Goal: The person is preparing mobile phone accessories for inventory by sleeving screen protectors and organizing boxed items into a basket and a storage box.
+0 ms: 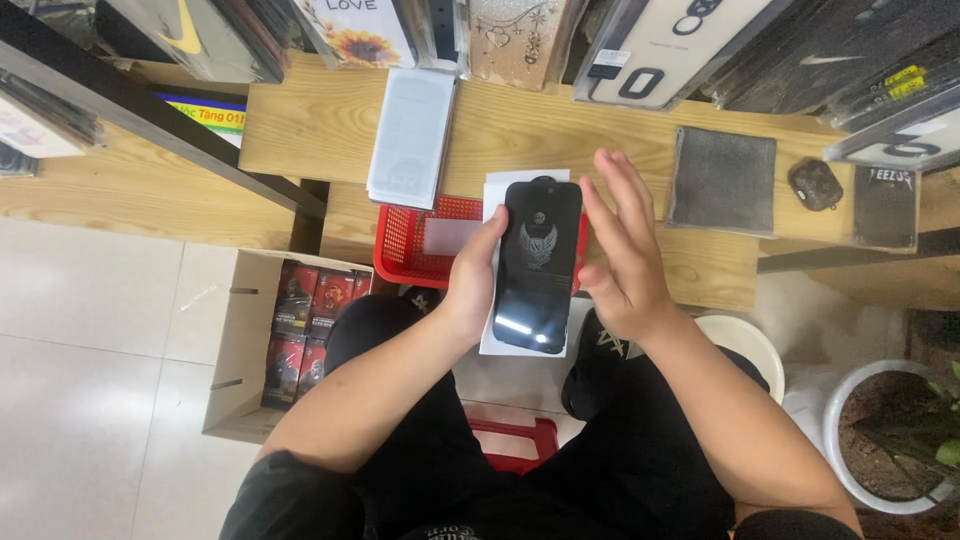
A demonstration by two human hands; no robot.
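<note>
The left hand (470, 285) clamps the black phone-shaped panel (537, 262) by its 9 o'clock edge, above a white card (510, 190) and red basket (412, 240). The right hand (620, 250) is spread open, touching the 3 o'clock edge. Risk: the one-sided grip may let the panel pivot and drop; open fingers may smear its face.

Your black phone-shaped piece (537, 262), a pale winged emblem on its glossy face, stands upright against a white backing sheet (497, 190), top toward twelve o'clock.
</note>
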